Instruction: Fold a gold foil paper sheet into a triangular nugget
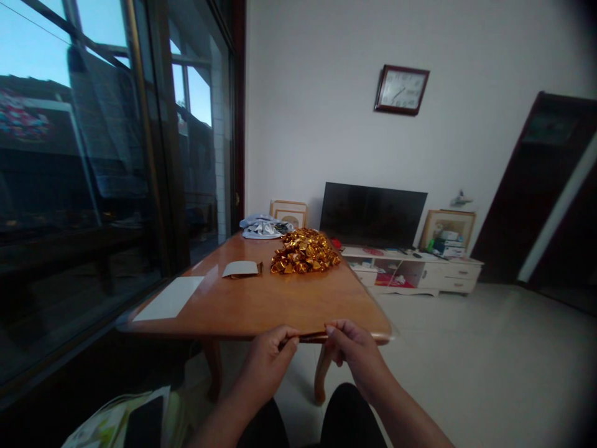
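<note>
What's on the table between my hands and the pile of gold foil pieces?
In the head view, only bare wooden table lies between the hands and the gold foil pile; a white card sits off to the left.

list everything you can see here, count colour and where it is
gold foil strip: one, gold-brown, pinched between both hands at the near table edge
foil pile: one heap, shiny gold, far middle of the table
wooden table: one, orange-brown, centre
white sheet: one, white, near left of the table
small card: one, white over gold, left of the pile
crumpled cloth: one, pale blue-grey, far end of the table
television: one, black, on a white low cabinet
wall clock: one, dark frame, white wall
picture frames: two, light wood, beside the television
left hand: one, gripping the strip's left end
right hand: one, gripping its right end
</note>
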`<action>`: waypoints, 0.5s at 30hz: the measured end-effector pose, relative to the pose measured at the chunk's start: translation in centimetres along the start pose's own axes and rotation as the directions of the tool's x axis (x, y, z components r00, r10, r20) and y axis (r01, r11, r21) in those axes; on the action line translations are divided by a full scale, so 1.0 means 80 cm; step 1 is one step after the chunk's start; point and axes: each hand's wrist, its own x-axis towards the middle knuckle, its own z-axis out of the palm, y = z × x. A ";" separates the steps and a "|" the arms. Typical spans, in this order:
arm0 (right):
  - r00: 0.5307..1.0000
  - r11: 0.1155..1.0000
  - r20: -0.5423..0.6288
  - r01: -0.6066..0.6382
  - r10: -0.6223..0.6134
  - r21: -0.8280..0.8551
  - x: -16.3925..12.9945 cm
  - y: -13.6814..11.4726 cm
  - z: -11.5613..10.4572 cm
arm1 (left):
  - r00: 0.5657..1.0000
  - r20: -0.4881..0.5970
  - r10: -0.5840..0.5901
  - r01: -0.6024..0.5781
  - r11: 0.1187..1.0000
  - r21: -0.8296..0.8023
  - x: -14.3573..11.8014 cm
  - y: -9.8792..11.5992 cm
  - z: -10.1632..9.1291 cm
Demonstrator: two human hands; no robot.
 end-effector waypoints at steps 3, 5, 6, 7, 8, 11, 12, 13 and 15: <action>1.000 1.000 0.011 -0.008 0.008 -0.016 0.000 0.000 0.001 | 1.000 0.002 -0.030 0.030 0.999 -0.030 0.001 -0.002 0.001; 1.000 1.000 0.015 0.006 -0.006 -0.018 0.001 0.001 0.002 | 0.997 0.004 -0.076 0.076 0.994 -0.079 0.002 -0.004 0.003; 1.000 1.000 0.014 0.018 -0.017 -0.019 0.001 0.002 0.003 | 0.995 0.006 -0.103 0.103 0.989 -0.105 0.002 -0.006 0.004; 0.999 0.999 0.016 0.029 -0.029 -0.020 0.002 0.002 0.004 | 0.992 0.009 -0.128 0.128 0.983 -0.131 0.003 -0.008 0.004; 0.999 0.999 0.017 0.039 -0.039 -0.021 0.002 0.003 0.004 | 0.989 0.014 -0.148 0.148 0.977 -0.154 0.003 -0.009 0.005; 0.998 0.998 0.019 0.056 -0.055 -0.036 0.001 0.005 0.006 | 0.986 0.014 -0.169 0.168 0.965 -0.200 0.004 -0.011 0.007; 0.998 0.997 0.017 0.059 -0.058 -0.045 0.001 0.006 0.007 | 0.985 0.005 -0.173 0.170 0.964 -0.205 0.004 -0.012 0.008; 0.998 0.997 0.015 0.061 -0.060 -0.055 0.001 0.007 0.008 | 0.984 -0.003 -0.178 0.174 0.963 -0.207 0.004 -0.012 0.008; 0.998 0.996 0.015 0.062 -0.061 -0.071 0.000 0.009 0.009 | 0.981 -0.023 -0.193 0.184 0.961 -0.205 0.004 -0.014 0.010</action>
